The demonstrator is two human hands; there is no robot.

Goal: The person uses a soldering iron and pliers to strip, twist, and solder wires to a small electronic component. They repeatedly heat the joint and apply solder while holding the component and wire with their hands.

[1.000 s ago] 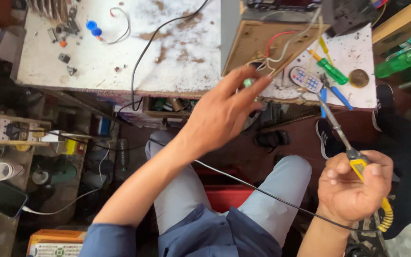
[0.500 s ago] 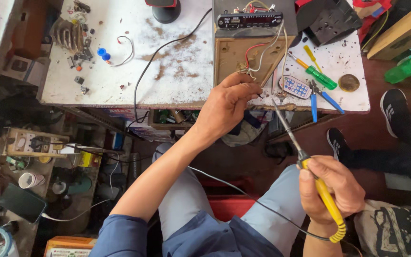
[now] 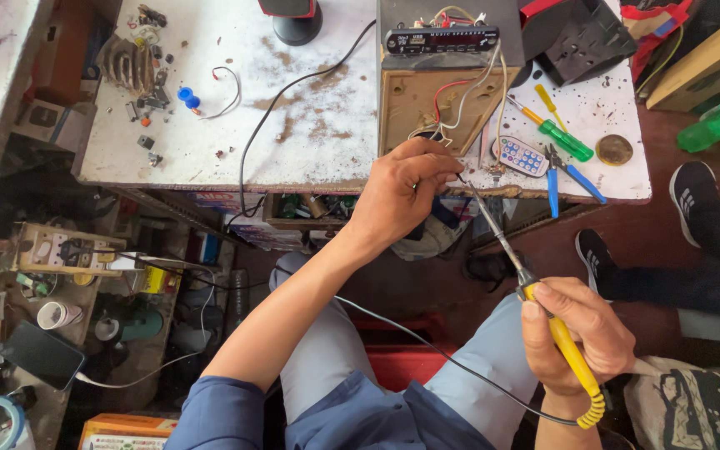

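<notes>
Pinching thin wire ends at the front edge of the worn white workbench (image 3: pixel 310 125), my left hand (image 3: pixel 402 196) was closed on them just below the tan box (image 3: pixel 439 100). Right hand (image 3: pixel 581 337) was wrapped round the yellow-handled soldering iron (image 3: pixel 535 304) — light, stiff, tip likely hot; I'd grip the handle only. The wires looked limp, fragile.

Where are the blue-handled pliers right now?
In the head view, the blue-handled pliers lie on the white workbench near its right front edge, between the small remote and the green screwdriver.
</notes>
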